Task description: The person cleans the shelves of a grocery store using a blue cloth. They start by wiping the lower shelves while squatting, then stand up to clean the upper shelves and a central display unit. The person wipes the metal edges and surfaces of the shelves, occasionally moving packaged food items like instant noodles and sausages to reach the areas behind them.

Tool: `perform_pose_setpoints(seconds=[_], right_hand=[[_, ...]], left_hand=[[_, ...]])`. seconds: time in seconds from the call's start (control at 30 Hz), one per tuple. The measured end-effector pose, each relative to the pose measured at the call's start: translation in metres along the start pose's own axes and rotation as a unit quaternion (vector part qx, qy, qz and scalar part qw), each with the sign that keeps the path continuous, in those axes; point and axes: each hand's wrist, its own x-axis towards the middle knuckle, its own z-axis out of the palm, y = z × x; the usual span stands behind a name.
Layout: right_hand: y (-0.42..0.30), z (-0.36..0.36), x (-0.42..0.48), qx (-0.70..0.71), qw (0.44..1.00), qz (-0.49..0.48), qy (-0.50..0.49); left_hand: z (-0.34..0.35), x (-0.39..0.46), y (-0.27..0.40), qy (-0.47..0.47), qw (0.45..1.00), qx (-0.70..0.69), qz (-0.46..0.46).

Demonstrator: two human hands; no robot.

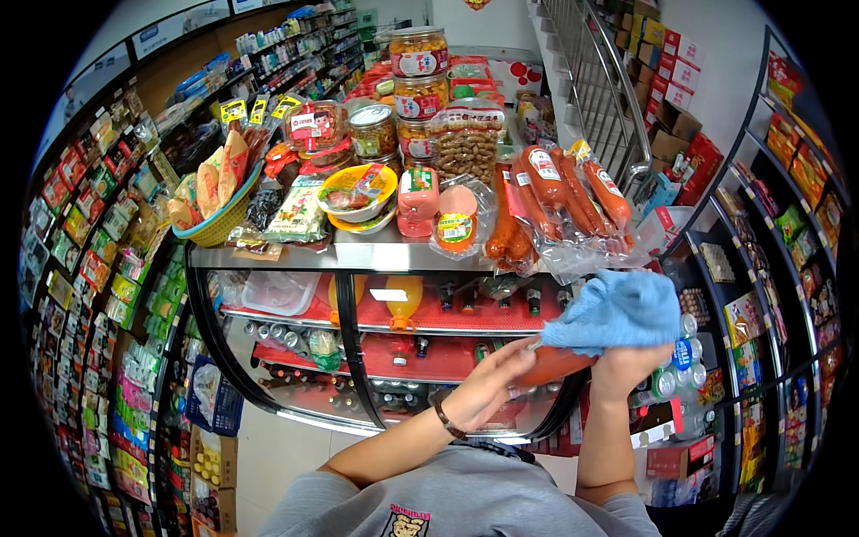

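Note:
My left hand [493, 382] grips one end of a large packaged red sausage [553, 366], held before the glass display case. My right hand [631, 366] holds a blue cloth [614, 312] over the sausage's other end; its fingers are mostly hidden under the cloth. Both are somewhat blurred. Beyond them, more packaged sausages [580, 194] lie on the steel top of the display case [359, 257]. Left of these are a vacuum-packed round ham [456, 228], a pink packaged meat roll [417, 201] and yellow-rimmed food bowls [358, 194].
Stacked snack jars [419, 87] stand behind the packs. A blue and yellow basket [221, 225] of packets sits at the case's left end. Stocked shelves line both sides, with a blue crate [215, 396] on the left. A metal stair railing [604, 74] rises at the back right.

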Motion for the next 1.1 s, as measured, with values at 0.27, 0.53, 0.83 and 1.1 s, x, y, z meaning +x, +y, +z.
perform_pose_setpoints(seconds=[0.27,0.53,0.83,1.1], right_hand=[[-0.013,0.012,-0.085,-0.172,0.828,-0.083,-0.527],[-0.017,0.01,-0.078,-0.196,0.887,-0.021,-0.418],[-0.003,-0.019,-0.029,0.035,0.921,0.258,-0.29],[0.022,-0.041,-0.131,-0.12,0.866,-0.103,-0.474]], left_hand=[[-0.021,0.033,-0.041,0.122,0.917,-0.359,-0.126],[-0.018,0.012,0.014,-0.168,0.971,-0.169,-0.006],[0.01,-0.01,-0.017,-0.053,0.924,0.34,0.169],[-0.028,0.016,0.052,-0.076,0.986,-0.062,0.137]])
